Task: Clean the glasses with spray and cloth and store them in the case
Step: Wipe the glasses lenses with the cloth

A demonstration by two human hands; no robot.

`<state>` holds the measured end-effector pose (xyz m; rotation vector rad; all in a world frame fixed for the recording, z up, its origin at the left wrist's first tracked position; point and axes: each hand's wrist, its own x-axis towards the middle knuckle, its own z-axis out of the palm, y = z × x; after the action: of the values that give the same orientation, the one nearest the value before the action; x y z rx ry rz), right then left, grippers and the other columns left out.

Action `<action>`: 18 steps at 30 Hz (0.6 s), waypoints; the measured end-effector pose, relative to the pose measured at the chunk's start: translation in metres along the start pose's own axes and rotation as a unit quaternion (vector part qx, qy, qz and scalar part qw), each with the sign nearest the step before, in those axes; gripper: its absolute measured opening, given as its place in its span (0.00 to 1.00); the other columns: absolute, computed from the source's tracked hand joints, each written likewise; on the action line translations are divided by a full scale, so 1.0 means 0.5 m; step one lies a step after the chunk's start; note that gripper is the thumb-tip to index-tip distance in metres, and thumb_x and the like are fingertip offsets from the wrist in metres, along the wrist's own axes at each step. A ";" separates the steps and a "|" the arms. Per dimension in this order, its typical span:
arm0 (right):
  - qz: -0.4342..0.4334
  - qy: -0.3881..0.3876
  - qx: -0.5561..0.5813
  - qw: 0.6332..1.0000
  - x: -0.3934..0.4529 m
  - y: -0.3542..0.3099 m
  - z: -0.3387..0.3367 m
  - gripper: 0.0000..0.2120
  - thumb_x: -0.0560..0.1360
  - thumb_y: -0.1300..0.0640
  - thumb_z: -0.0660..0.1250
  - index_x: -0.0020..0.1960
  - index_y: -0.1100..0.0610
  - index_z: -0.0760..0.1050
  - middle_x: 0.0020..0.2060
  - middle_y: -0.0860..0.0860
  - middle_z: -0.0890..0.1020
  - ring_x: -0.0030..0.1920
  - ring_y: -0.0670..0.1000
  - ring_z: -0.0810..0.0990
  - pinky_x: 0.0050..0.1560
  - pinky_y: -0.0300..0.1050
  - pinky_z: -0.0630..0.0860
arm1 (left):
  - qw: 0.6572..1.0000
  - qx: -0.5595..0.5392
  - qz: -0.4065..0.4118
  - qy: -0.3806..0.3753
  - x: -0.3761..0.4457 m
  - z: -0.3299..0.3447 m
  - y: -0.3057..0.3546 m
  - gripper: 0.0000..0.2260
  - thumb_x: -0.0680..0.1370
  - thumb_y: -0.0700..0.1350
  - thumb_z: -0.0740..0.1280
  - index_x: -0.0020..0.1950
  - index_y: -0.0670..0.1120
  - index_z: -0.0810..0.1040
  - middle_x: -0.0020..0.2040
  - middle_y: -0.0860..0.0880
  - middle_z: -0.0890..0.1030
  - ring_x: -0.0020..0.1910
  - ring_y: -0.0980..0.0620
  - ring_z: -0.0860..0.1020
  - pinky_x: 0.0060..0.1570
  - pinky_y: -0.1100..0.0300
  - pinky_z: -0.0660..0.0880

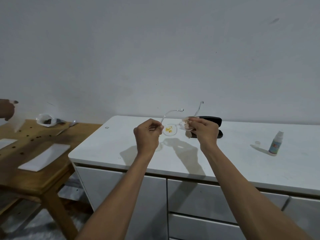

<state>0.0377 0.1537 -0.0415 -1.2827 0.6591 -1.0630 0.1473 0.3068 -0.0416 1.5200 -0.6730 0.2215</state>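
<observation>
Clear-framed glasses are held in the air above the white cabinet top, temples pointing away from me. Yellow smears mark the left lens. My left hand pinches the frame at its left edge. My right hand grips a small beige cloth folded over the right lens, which is hidden. Behind my right hand lies the open black case. The spray bottle stands upright at the right, its clear cap lying beside it.
A wooden table stands at the left with white sheets, dark crumbs and a plastic bag. Another person's hand shows at the far left edge. A small clear object lies near the cabinet's back left corner. White drawers are below.
</observation>
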 end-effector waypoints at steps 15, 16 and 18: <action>0.027 -0.145 -0.015 0.989 0.003 0.017 0.009 0.07 0.74 0.71 0.71 0.49 0.65 0.86 0.41 0.57 0.87 0.41 0.53 0.86 0.42 0.42 0.83 | 1.000 0.005 -0.011 0.021 0.011 -0.005 -0.022 0.04 0.72 0.32 0.75 0.40 0.40 0.84 0.34 0.45 0.85 0.32 0.48 0.84 0.40 0.50 0.84; 0.029 -0.161 -0.028 0.986 0.001 0.020 0.003 0.07 0.74 0.70 0.72 0.50 0.65 0.86 0.42 0.58 0.87 0.41 0.54 0.86 0.41 0.42 0.83 | 1.000 0.008 -0.015 0.020 0.010 -0.010 -0.028 0.04 0.72 0.32 0.76 0.40 0.40 0.84 0.34 0.44 0.85 0.33 0.47 0.84 0.40 0.50 0.84; 0.033 -0.175 -0.056 0.983 -0.002 0.028 -0.007 0.07 0.74 0.70 0.72 0.50 0.66 0.86 0.44 0.60 0.88 0.42 0.56 0.87 0.41 0.44 0.83 | 0.999 0.010 -0.026 0.017 0.009 -0.018 -0.037 0.05 0.72 0.32 0.76 0.40 0.40 0.84 0.35 0.45 0.85 0.33 0.48 0.84 0.41 0.50 0.84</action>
<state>0.0377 0.1523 -0.0560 -1.4903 0.4947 -0.7293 0.1631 0.3130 -0.0540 1.5479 -0.6043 0.2142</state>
